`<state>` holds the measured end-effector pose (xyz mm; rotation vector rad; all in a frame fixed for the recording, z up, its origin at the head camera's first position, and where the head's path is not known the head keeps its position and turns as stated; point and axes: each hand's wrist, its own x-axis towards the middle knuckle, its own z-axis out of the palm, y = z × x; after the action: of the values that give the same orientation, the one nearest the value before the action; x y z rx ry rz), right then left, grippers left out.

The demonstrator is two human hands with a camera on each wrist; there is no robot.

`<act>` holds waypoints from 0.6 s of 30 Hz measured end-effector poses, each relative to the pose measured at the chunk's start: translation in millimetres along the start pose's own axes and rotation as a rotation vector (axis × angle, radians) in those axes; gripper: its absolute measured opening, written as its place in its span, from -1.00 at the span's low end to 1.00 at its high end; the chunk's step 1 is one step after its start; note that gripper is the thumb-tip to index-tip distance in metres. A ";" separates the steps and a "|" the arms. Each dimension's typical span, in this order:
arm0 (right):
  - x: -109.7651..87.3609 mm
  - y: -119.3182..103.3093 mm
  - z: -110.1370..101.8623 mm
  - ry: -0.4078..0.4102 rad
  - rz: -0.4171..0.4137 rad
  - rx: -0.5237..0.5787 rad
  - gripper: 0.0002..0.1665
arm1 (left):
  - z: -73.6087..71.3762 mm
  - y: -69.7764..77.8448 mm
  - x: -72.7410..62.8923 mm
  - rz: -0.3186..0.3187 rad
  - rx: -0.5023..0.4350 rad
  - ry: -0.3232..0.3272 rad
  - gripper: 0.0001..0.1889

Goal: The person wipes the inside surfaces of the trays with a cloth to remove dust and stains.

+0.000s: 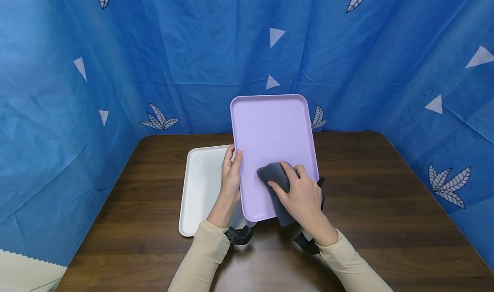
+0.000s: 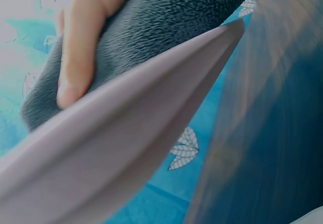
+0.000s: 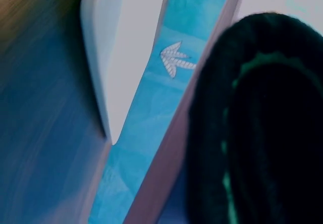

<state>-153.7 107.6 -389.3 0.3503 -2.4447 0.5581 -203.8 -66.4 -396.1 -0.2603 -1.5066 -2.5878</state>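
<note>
A lilac rectangular tray (image 1: 270, 129) with a low rim is held up, tilted, above the table. My left hand (image 1: 230, 178) grips its left long edge, thumb on the inner side. With my right hand (image 1: 302, 195) I hold a folded dark grey cloth (image 1: 275, 175) against the lower right of the tray's face. Part of the cloth hangs past the tray's lower edge. In the left wrist view the fuzzy cloth (image 2: 156, 24) shows behind the tray's rim (image 2: 126, 113), a finger lying over it. The right wrist view has the cloth (image 3: 207, 133) large and dark in front.
A white tray (image 1: 198, 189) lies on the brown wooden table (image 1: 386, 206), left of centre and partly behind the lilac tray and left hand. Blue curtain (image 1: 193, 47) with leaf prints surrounds the table's back and sides. Black straps (image 1: 239, 235) sit at both wrists.
</note>
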 end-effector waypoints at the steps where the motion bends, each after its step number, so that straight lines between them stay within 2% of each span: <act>1: -0.3 2.7 -0.4 0.001 0.010 -0.004 -0.31 | -0.3 0.2 0.1 -0.003 0.004 0.000 -0.70; 12: -0.9 38.4 -11.0 -0.033 0.142 -0.036 -0.28 | -0.9 1.0 0.5 -0.019 0.031 0.013 -0.68; 18: -0.4 53.7 -14.1 -0.039 0.215 -0.040 -0.26 | -0.3 0.9 0.7 -0.024 0.012 0.035 -0.72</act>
<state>-166.3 161.3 -395.8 0.0823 -2.5441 0.5960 -204.3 -67.2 -395.3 -0.1952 -1.5216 -2.5869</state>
